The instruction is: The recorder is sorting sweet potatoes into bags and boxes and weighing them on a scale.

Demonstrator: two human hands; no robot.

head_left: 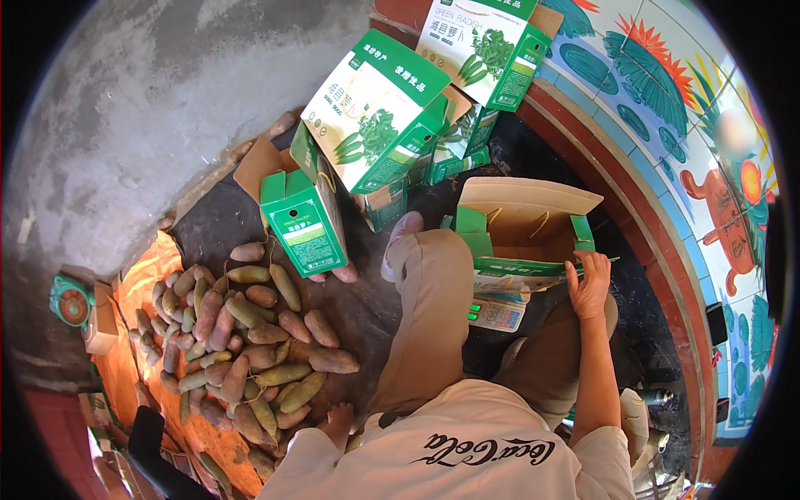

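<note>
Right hand point(590, 286) grips carton point(521, 242) at rim, likely light, stiff, rim best hold; left hand point(338, 421) near roots point(242, 312), can't tell grip

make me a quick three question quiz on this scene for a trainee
1. Which hand is touching the open carton?
2. True or false: the digital scale has a display lit green.
3. The left hand is nearest to: A) the open carton, B) the vegetable pile, C) the digital scale.

Key: 1. The right hand, at the carton's near right side. 2. True. 3. B.
</note>
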